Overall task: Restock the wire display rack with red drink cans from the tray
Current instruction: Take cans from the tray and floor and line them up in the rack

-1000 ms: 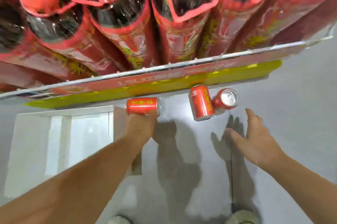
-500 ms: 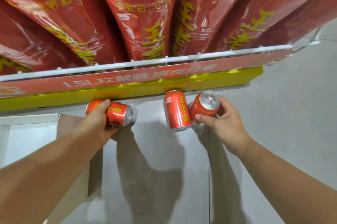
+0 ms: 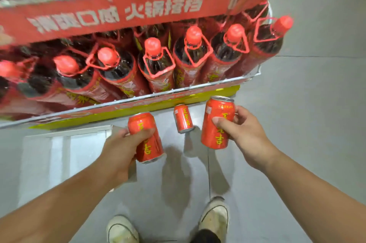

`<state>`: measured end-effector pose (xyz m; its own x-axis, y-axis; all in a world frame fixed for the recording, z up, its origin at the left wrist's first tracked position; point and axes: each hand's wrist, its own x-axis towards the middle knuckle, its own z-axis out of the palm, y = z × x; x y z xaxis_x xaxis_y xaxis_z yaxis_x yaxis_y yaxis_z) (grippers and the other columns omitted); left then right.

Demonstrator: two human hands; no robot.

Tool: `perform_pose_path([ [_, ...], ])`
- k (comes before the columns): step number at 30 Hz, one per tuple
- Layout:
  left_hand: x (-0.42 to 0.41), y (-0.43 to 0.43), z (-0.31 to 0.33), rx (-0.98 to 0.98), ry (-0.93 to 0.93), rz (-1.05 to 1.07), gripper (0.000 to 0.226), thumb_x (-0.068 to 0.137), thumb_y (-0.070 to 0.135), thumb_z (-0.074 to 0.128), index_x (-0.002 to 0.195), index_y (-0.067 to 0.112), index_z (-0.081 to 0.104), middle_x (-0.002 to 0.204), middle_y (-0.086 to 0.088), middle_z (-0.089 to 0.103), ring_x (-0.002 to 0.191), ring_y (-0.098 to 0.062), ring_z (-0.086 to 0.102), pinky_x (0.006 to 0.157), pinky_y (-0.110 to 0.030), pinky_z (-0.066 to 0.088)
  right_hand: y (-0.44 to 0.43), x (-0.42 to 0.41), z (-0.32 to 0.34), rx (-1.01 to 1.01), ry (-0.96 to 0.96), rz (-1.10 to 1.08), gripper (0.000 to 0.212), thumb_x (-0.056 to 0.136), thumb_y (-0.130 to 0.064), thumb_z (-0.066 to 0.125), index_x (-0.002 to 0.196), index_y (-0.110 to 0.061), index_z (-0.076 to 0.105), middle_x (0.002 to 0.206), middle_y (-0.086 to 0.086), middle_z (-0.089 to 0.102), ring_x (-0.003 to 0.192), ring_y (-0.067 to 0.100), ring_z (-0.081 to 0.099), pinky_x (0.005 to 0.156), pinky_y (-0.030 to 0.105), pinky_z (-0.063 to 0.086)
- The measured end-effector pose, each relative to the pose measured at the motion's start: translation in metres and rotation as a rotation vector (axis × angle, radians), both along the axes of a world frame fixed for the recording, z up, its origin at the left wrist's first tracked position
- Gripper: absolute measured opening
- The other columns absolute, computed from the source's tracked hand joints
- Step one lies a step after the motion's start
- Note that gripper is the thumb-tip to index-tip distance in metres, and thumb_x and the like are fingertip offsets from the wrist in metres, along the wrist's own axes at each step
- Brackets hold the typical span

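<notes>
My left hand (image 3: 118, 150) is shut on a red drink can (image 3: 147, 143) with yellow characters, held bottom end toward me. Gripped upright in my right hand (image 3: 244, 134) is a second red can (image 3: 216, 124), silver top up. A third red can (image 3: 183, 118) lies on the grey floor between the two, close to the yellow base of the wire display rack (image 3: 178, 89). The rack's lower shelf is packed with large red-capped bottles (image 3: 156, 64). A white tray (image 3: 63, 147) sits on the floor at left, partly behind my left arm.
A red banner (image 3: 122, 11) with white characters runs along the upper shelf's front edge. My two white shoes (image 3: 214, 215) stand on the grey floor below the cans. Open floor stretches to the right of the rack.
Both hands have lifted their cans off the floor and toward me. The view has tilted up, so the bottle shelf and the upper banner now show. One can stays on the floor.
</notes>
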<state>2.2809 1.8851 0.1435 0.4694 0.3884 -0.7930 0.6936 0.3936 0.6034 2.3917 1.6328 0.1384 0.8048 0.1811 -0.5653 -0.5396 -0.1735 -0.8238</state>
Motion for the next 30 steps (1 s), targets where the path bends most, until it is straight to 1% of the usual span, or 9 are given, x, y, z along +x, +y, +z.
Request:
perform_pose_path([
  [3, 0.007, 0.001, 0.081, -0.025, -0.074, -0.097, 0.024, 0.086, 0.019, 0.075, 0.109, 0.015, 0.071, 0.071, 0.007, 0.076, 0.06, -0.005, 0.071, 0.05, -0.021, 0.056, 0.005, -0.007, 0.078, 0.002, -0.043, 0.008, 0.053, 0.064, -0.033, 0.082, 0.112, -0.019, 0.066, 0.1, 0.006, 0.075, 0.088, 0.018, 0.073, 0.073, 0.035, 0.059],
  [7, 0.016, 0.009, 0.185, -0.034, -0.138, -0.148, 0.027, 0.085, 0.022, 0.076, 0.112, 0.019, 0.071, 0.087, 0.004, 0.079, 0.074, -0.008, 0.075, 0.059, -0.026, 0.06, 0.012, -0.011, 0.181, 0.001, -0.102, -0.004, 0.037, 0.065, -0.036, 0.082, 0.099, -0.027, 0.069, 0.087, -0.006, 0.076, 0.081, 0.01, 0.074, 0.062, 0.023, 0.055],
  [10, 0.02, 0.014, 0.267, -0.007, -0.203, -0.199, 0.031, 0.084, 0.021, 0.076, 0.114, 0.019, 0.072, 0.096, -0.001, 0.079, 0.08, -0.013, 0.075, 0.071, -0.034, 0.061, 0.021, -0.013, 0.263, 0.017, -0.142, -0.023, 0.039, 0.066, -0.036, 0.081, 0.101, -0.025, 0.069, 0.093, -0.002, 0.077, 0.084, 0.012, 0.074, 0.063, 0.023, 0.056],
  [18, 0.006, 0.042, 0.494, 0.068, -0.417, -0.308, 0.042, 0.072, 0.017, 0.086, 0.111, 0.02, 0.072, 0.097, -0.003, 0.08, 0.077, -0.017, 0.076, 0.055, -0.031, 0.058, 0.06, -0.029, 0.487, 0.071, -0.286, -0.077, 0.04, 0.063, -0.04, 0.08, 0.099, -0.025, 0.071, 0.089, -0.005, 0.077, 0.081, 0.01, 0.072, 0.068, 0.03, 0.056],
  [20, 0.004, 0.053, 0.546, 0.089, -0.477, -0.312, 0.054, 0.066, 0.021, 0.089, 0.117, 0.018, 0.07, 0.102, -0.004, 0.079, 0.083, -0.021, 0.077, 0.067, -0.04, 0.063, 0.072, -0.032, 0.54, 0.075, -0.333, -0.105, 0.042, 0.06, -0.044, 0.081, 0.097, -0.026, 0.071, 0.089, -0.003, 0.077, 0.082, 0.014, 0.073, 0.069, 0.034, 0.058],
  [22, -0.002, 0.064, 0.597, 0.128, -0.506, -0.349, 0.061, 0.061, 0.025, 0.091, 0.118, 0.018, 0.07, 0.11, -0.009, 0.078, 0.099, -0.028, 0.074, 0.09, -0.052, 0.057, 0.084, -0.037, 0.587, 0.059, -0.373, -0.115, 0.039, 0.067, -0.037, 0.083, 0.1, -0.022, 0.07, 0.092, 0.001, 0.076, 0.086, 0.019, 0.072, 0.078, 0.042, 0.061],
  [23, -0.003, 0.07, 0.622, 0.148, -0.524, -0.372, 0.062, 0.059, 0.025, 0.093, 0.117, 0.018, 0.071, 0.111, -0.011, 0.077, 0.101, -0.031, 0.072, 0.093, -0.055, 0.054, 0.09, -0.039, 0.609, 0.059, -0.39, -0.119, 0.035, 0.073, -0.032, 0.084, 0.102, -0.021, 0.069, 0.094, 0.003, 0.076, 0.088, 0.022, 0.073, 0.082, 0.045, 0.06],
  [27, -0.002, 0.101, 0.706, 0.223, -0.624, -0.373, 0.054, 0.058, 0.023, 0.093, 0.109, 0.019, 0.075, 0.107, -0.012, 0.077, 0.094, -0.028, 0.074, 0.086, -0.054, 0.06, 0.118, -0.037, 0.687, 0.072, -0.466, -0.092, 0.027, 0.079, -0.026, 0.082, 0.103, -0.021, 0.069, 0.094, 0.003, 0.077, 0.089, 0.024, 0.074, 0.079, 0.044, 0.062],
  [30, 0.001, 0.125, 0.765, 0.289, -0.746, -0.354, 0.038, 0.064, 0.023, 0.089, 0.1, 0.025, 0.078, 0.094, -0.004, 0.078, 0.079, -0.016, 0.074, 0.065, -0.036, 0.062, 0.142, -0.032, 0.743, 0.095, -0.541, -0.073, 0.03, 0.076, -0.03, 0.084, 0.101, -0.023, 0.069, 0.089, -0.002, 0.078, 0.086, 0.02, 0.075, 0.073, 0.037, 0.061],
])
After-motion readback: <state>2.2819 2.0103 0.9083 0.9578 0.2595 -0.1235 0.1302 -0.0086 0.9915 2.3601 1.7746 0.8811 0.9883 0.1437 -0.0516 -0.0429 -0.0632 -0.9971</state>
